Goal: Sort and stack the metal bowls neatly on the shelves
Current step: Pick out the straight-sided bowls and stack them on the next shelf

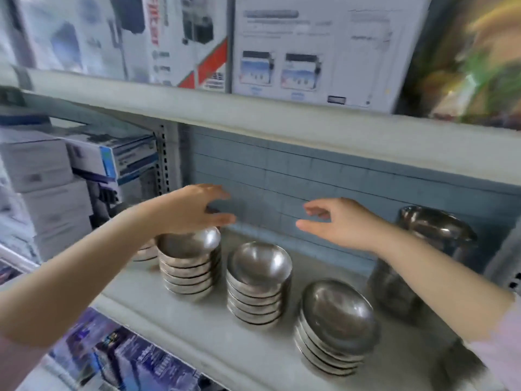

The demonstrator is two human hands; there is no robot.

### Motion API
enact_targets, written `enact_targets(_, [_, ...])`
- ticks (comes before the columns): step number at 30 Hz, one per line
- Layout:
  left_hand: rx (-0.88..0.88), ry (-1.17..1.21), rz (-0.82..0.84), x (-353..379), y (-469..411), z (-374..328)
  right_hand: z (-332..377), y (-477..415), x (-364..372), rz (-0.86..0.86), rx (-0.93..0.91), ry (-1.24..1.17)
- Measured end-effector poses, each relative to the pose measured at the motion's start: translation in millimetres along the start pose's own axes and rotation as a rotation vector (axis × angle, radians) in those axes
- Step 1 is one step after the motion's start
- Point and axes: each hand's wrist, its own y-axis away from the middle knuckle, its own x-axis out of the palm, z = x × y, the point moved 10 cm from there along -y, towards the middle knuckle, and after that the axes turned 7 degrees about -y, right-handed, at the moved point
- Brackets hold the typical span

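Our left hand (194, 210) spreads its fingers, holding nothing, just over the leftmost bowl stack (187, 266). Our right hand (338, 221) hangs open in the free gap before the tiled back wall (282, 176). Shiny steel bowls (258, 266) stand in stacks along the shelf (197, 342). The lettering on the boxes (310, 52) above is too blurred to read.

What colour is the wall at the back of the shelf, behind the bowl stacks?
Blue-grey, crossed by thin dark grid lines, like small tiles: the back wall shows best in the head view.

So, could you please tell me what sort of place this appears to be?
Probably a housewares shop or stockroom: metal shelving holds stacks of steel bowls, with boxed appliances above and alongside.
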Motion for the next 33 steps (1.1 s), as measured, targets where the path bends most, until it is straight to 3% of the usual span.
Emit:
enact_targets(8, [-0.115,0.049,0.185,23.8,-69.0,163.8,59.1,-146.9,114.8,0.12,0.139,-0.162])
enact_targets(12, [-0.076,-0.056,0.34,48.5,-108.3,188.9,46.6,-196.8,158.3,0.229,0.286,-0.071])
enact_targets(19, [-0.133,-0.009,0.538,104.8,-143.4,222.1,11.1,-228.5,221.5,0.299,0.56,-0.282])
enact_targets(25, [-0.176,0.167,0.708,147.2,-147.2,238.4,9.0,-234.4,245.8,0.432,0.541,-0.271])
enact_targets(27, [-0.166,0.227,0.713,152.6,-148.6,235.5,7.6,-234.4,250.6,0.434,0.556,-0.335])
enact_targets(33, [-0.178,0.553,0.521,132.8,-155.8,222.3,15.2,-227.2,227.0,0.305,0.503,-0.457])
